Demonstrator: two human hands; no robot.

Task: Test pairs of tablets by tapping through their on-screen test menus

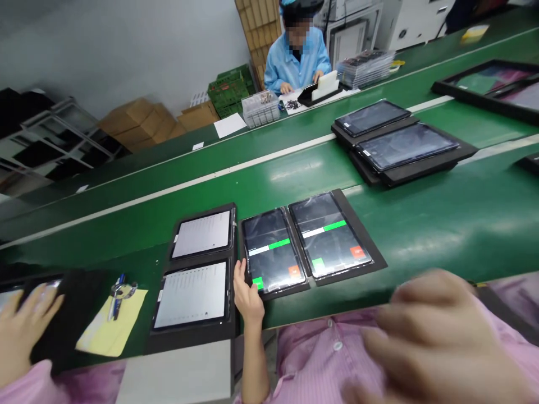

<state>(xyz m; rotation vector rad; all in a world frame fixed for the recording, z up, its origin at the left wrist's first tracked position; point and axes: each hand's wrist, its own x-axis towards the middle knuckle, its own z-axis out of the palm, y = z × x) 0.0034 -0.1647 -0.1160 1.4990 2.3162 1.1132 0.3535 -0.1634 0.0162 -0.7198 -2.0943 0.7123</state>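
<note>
My left hand [249, 297] rests against the left edge of a dark tray, its fingers stretched up and its thumb beside a tablet [273, 258]. That tablet and a second tablet [328, 241] lie side by side, their screens showing green, white and orange blocks. My right hand [433, 336] is raised close to the camera at the lower right, its fingers bent and smeared by motion; whether it holds anything cannot be made out. Left of my left hand, two tablets with pale screens, an upper one [203, 234] and a lower one [191, 296], lie on another dark tray.
A co-worker's hand [29, 320] lies over a device at the far left. Pens [115, 300] lie on yellow paper [122, 336]. Two dark tablets [408, 145] sit on stacked trays at the upper right. Across the green bench [290, 168], a person in blue [297, 70] works.
</note>
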